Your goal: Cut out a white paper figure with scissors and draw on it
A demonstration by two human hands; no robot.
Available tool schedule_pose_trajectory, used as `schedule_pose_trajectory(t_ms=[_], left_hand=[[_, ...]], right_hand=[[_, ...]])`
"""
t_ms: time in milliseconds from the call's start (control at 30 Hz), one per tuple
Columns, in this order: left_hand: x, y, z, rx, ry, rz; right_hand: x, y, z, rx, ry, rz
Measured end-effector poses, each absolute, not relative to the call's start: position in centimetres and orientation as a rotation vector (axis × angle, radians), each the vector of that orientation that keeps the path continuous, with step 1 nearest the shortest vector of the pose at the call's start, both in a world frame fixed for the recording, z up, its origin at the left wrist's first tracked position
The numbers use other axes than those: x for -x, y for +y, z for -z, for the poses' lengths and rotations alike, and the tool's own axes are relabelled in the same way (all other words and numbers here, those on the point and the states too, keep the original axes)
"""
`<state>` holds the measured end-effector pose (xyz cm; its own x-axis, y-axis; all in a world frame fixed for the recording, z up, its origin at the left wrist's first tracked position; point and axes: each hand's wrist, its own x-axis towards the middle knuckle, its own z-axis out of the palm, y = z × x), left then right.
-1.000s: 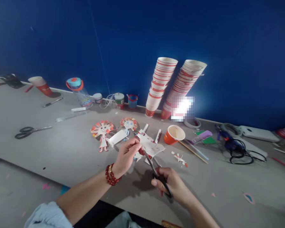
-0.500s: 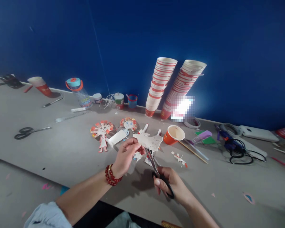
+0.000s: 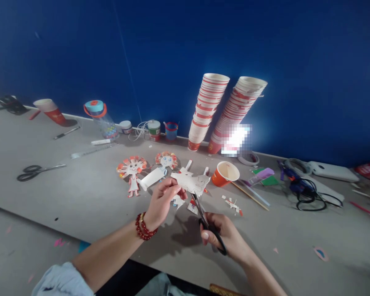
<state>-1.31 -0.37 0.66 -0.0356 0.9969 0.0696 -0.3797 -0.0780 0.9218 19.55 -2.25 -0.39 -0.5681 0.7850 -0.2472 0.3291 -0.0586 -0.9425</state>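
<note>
Tabletop [image 3: 89,201], far edge, left to right: one red-and-white paper cup [image 3: 56,115]; one clear bottle [image 3: 101,123], blue lid, orange handle; one small white-lidded jar [image 3: 125,127]; one white cable [image 3: 139,132], coiled; one green-and-red jar [image 3: 154,130]; one small blue bucket [image 3: 171,132], red rim; two tall stacks of paper cups [image 3: 207,111]; one tape roll [image 3: 248,163]; one white case [image 3: 333,171]. In front of the case: one blue tool [image 3: 296,185], black cord. Left, toward near edge: one pair of black-handled scissors [image 3: 43,169].

White paper [image 3: 189,182] is marked with dark lines; held scissors [image 3: 206,223] are coloured black and silver. Along the back edge of the tabletop [image 3: 92,205], cup stacks [image 3: 208,111] are banded red and white — a bottle [image 3: 106,126] is capped blue.
</note>
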Motion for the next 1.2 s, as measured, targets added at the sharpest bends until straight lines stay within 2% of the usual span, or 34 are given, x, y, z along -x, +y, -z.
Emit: schedule_pose_trajectory(t_ms=[1200], left_hand=[[0.57,-0.92,-0.47,-0.969,0.835,-1.27]], right_hand=[[-18.83,-2.27,0.0,1.251,-1.643,-1.733]])
